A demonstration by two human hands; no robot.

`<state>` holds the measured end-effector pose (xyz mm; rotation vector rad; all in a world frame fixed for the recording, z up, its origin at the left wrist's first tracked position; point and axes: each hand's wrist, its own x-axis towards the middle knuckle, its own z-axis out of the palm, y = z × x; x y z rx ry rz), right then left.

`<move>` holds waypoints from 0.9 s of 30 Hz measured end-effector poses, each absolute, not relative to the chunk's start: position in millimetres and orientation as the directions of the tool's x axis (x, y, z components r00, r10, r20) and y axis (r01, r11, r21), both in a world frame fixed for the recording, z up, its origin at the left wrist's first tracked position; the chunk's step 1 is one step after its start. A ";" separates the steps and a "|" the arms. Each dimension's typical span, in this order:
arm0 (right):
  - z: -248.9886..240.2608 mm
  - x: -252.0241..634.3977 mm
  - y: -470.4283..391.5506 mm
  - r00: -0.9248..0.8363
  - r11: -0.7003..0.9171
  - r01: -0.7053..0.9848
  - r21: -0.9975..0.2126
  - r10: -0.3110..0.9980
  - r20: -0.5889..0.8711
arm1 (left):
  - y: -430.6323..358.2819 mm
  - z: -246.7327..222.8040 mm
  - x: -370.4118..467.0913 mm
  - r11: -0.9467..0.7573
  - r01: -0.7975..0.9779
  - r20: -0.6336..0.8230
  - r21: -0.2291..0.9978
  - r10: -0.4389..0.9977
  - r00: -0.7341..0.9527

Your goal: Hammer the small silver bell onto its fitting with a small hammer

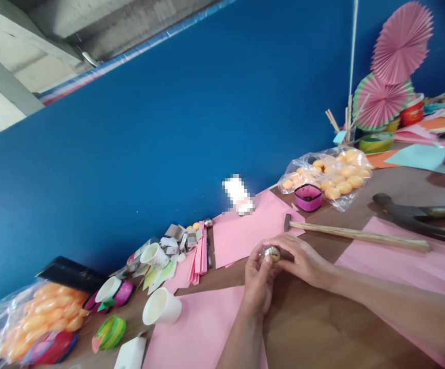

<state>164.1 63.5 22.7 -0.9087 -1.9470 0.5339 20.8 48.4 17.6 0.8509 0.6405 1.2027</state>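
Observation:
Both hands meet over the brown table (302, 312), near the middle right of the head view. My left hand (259, 279) is closed around a small shiny metal ball (271, 252), its thumb pressed on the ball's front. My right hand (302, 259) reaches in from the right with fingers bent beside the ball. A dark, narrow piece shows between its thumb and fingers; what it is I cannot make out. Behind the hands lies a pink paper sheet (241, 238). A small hammer with a wooden handle (360, 234) rests just beyond my right hand.
Bags of orange balls lie at the back (345, 177) and far left (49, 312). A white cup (162, 306) stands on pink paper at the left. A claw hammer (410, 212) lies right, below pink paper fans (402, 43). A blue wall (168, 128) runs behind.

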 end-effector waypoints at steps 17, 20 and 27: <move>14.5 162.9 67.5 -0.313 0.488 0.151 -0.859 0.848 0.427 | 50.1 14.5 15.3 0.195 -0.576 -0.015 0.793 0.953 0.302; 14.0 162.6 66.9 -0.299 0.501 0.160 -0.851 0.846 0.442 | 50.9 14.9 15.6 0.194 -0.575 -0.017 0.795 0.954 0.299; 15.2 159.9 64.7 -0.318 0.597 0.233 -0.768 0.793 0.520 | 51.7 15.1 17.9 0.148 -0.561 0.016 0.814 0.961 0.277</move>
